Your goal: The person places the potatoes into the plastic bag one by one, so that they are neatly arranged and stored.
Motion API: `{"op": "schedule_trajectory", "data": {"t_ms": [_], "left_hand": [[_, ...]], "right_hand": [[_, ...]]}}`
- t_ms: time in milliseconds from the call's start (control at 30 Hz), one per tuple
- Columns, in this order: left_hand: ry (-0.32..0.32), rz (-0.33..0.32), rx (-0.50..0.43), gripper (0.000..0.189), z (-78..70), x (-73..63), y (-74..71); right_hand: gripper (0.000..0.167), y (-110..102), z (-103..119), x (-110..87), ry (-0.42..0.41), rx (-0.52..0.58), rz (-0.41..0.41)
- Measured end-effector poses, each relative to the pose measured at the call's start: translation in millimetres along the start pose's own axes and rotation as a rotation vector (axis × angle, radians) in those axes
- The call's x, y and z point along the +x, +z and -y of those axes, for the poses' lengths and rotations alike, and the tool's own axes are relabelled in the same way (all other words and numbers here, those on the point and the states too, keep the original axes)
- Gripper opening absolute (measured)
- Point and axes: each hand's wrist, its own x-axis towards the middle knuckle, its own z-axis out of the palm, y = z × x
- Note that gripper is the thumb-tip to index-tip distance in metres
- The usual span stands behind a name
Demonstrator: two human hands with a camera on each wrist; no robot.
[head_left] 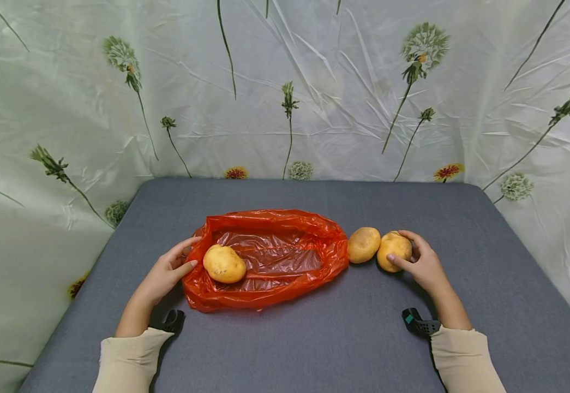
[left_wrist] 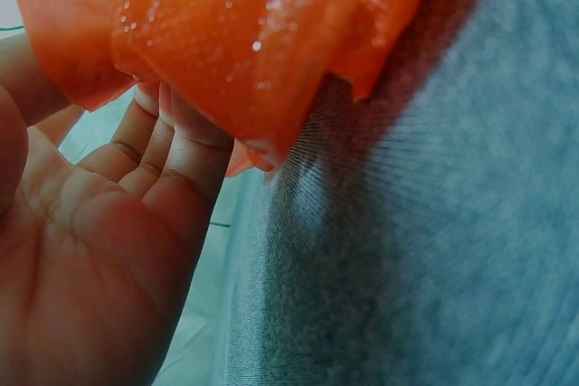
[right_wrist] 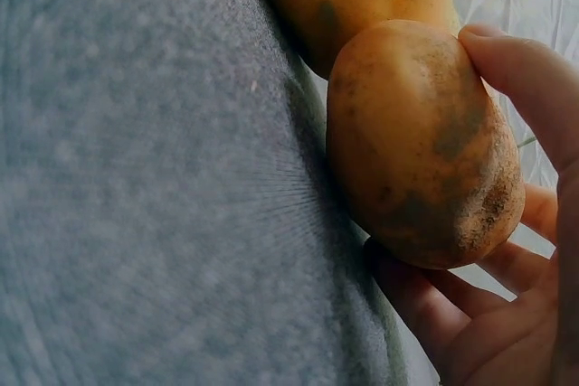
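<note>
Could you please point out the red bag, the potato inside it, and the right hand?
Red bag [head_left: 265, 298]: head view, on its near rim.
Potato inside [head_left: 224, 264]: head view, middle of its upper side.
Right hand [head_left: 424, 267]: head view, on the back of the hand.

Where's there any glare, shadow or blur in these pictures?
Head view: bright, even light, glossy streaks on the red bag and creased curtain; left wrist view: white glints on the red bag, tablecloth soft toward the right, duller bluish tone; right wrist view: nearer potato fairly crisp, shadow beside it, tablecloth blurred at left.
</note>
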Motion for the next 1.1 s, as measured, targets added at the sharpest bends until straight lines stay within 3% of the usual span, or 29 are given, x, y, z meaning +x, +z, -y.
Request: {"op": "schedule_trajectory", "data": {"t_ms": [533, 767, 1100], "left_hand": [[0.004, 0.003, 0.001, 0.047, 0.6, 0.1, -0.6], [0.004, 0.001, 0.009, 0.047, 0.8, 0.2, -0.6], [0.014, 0.006, -0.004, 0.047, 0.0, 0.5, -0.2]], "right_hand": [[0.06, -1.4, 2.9, -0.2, -0.007, 0.092, -0.078], [0.058, -5.1, 34.5, -5.2, -0.034, 0.071, -0.122], [0.059, -6.4, 42.6, -4.8, -0.074, 0.085, -0.174]]}}
